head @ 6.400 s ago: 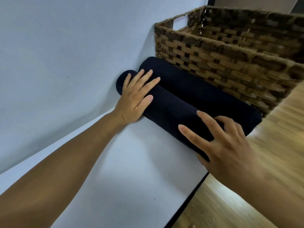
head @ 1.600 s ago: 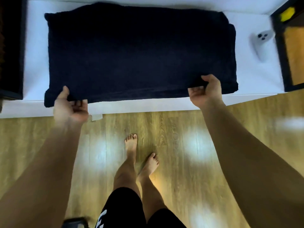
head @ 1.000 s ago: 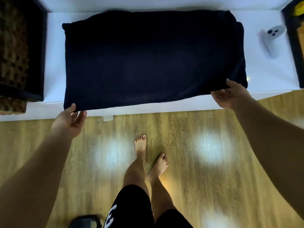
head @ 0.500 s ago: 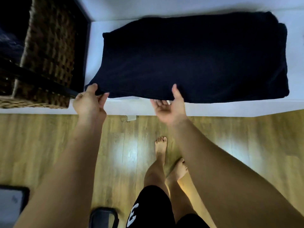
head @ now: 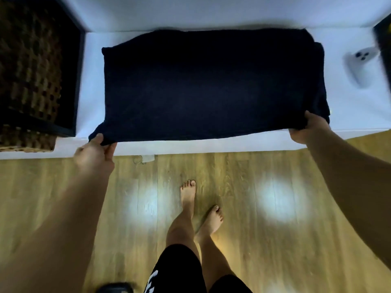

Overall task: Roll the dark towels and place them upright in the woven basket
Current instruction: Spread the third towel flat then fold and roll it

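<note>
1. L hand (head: 95, 150): thumb + fingers curled, pinched near-left corner of dark towel (head: 211, 85).
2. R hand (head: 307, 130): fingers curled, gripped near-right corner.
3. Towel lay flat on white worktop (head: 91, 81); woven basket (head: 27, 70) to its left, apart.

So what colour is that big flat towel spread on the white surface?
The flat cloth towel is plain, very dark navy, nearly black; head view shows it.

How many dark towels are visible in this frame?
1. The dark towel lies spread on the white table, both near corners gripped. More may hide inside the woven basket.
</note>
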Demonstrator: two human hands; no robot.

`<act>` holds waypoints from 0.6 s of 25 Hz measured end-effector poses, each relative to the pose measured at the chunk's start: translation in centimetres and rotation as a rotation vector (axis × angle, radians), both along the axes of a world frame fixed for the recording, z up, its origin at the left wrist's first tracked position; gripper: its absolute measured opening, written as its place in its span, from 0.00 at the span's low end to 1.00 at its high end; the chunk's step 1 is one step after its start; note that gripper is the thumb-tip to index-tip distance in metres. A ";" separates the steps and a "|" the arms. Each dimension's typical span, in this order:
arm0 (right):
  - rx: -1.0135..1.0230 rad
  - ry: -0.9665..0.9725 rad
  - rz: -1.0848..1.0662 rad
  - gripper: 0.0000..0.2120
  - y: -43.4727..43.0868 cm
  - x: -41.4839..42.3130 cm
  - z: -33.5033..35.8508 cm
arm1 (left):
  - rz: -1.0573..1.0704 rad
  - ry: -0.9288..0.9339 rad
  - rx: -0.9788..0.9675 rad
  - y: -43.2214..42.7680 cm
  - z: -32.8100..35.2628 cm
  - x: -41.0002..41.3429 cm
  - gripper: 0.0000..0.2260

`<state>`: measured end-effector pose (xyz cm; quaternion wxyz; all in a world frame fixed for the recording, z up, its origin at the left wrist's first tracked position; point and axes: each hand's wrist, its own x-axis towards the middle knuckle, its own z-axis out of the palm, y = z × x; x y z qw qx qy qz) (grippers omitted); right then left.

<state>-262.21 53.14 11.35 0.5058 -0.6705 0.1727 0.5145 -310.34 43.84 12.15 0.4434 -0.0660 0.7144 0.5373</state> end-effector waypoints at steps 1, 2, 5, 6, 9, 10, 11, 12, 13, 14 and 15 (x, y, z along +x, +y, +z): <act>0.046 -0.017 -0.013 0.16 -0.2 1.1 0.5 | -0.009 -0.030 -0.027 -0.2 -0.7 0.0 0.06; 0.122 -0.021 -0.035 0.15 -0.3 2.0 1.1 | 0.031 -0.059 -0.023 -0.1 -0.9 0.1 0.06; 0.342 0.007 -0.087 0.05 -0.8 2.5 2.5 | 0.107 -0.011 0.030 1.0 -1.0 -0.9 0.10; 0.322 0.008 -0.071 0.04 -1.2 2.5 2.1 | 0.073 0.005 0.004 1.1 -1.0 -1.5 0.12; 0.077 0.000 0.028 0.07 -1.7 3.4 0.4 | -0.204 -0.001 -0.188 0.3 -2.0 -3.1 0.07; 0.018 -0.035 0.094 0.08 -1.7 3.8 0.2 | -0.316 0.009 -0.229 0.1 -2.0 -3.5 0.04; -0.036 -0.107 0.174 0.08 -1.5 4.5 0.1 | -0.395 0.035 -0.247 0.1 -1.7 -4.0 0.03; -0.065 -0.179 0.253 0.06 -1.3 5.2 0.2 | -0.447 0.055 -0.236 0.3 -1.2 -4.3 0.02; -0.071 -0.255 0.317 0.05 -1.1 5.7 0.7 | -0.469 0.075 -0.212 0.7 -0.6 -4.8 0.02; -0.053 -0.328 0.333 0.05 -0.8 6.2 1.2 | -0.458 0.084 -0.165 1.1 0.2 -5.1 0.03; -0.016 -0.399 0.297 0.04 -0.6 6.3 2.1 | -0.409 0.078 -0.093 1.4 0.9 -5.5 0.04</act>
